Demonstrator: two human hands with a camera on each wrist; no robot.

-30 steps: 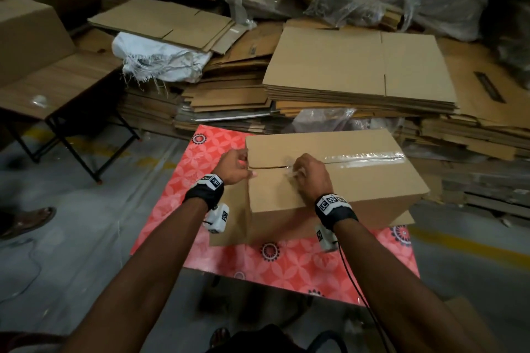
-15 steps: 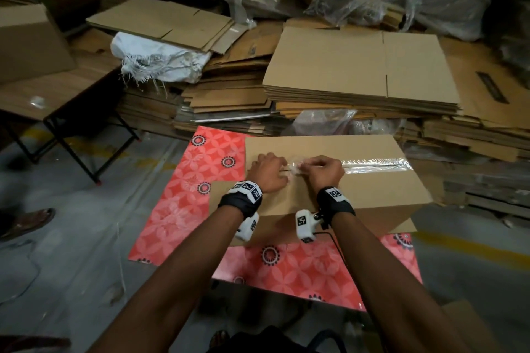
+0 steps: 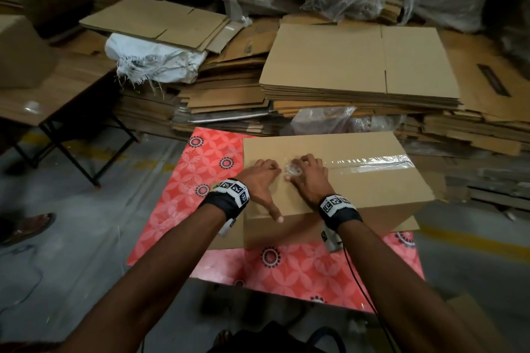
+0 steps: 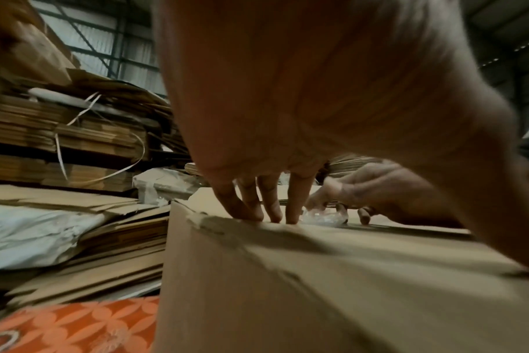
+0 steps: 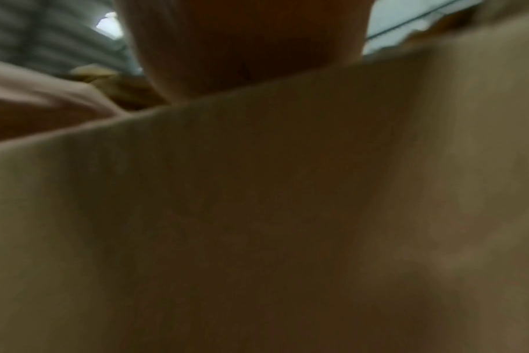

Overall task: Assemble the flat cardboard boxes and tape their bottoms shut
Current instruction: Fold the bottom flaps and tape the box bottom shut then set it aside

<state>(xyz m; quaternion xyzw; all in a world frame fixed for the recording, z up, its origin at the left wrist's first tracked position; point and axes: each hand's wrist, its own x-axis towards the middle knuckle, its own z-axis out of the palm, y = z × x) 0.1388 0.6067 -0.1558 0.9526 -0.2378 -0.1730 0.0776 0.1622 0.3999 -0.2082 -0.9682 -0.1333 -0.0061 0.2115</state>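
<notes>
Pressing straighter than half a second ago, left hand (image 3: 262,178) fingers (image 4: 293,210) bear on the box (image 3: 372,189) seam; right hand (image 3: 308,178) still pinches crumpled tape (image 3: 293,170).

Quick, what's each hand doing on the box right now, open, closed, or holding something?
Left hand: open, fingers pressing the cardboard box top.
Right hand: fingers curled round the crumpled clear tape end at the seam.
</notes>
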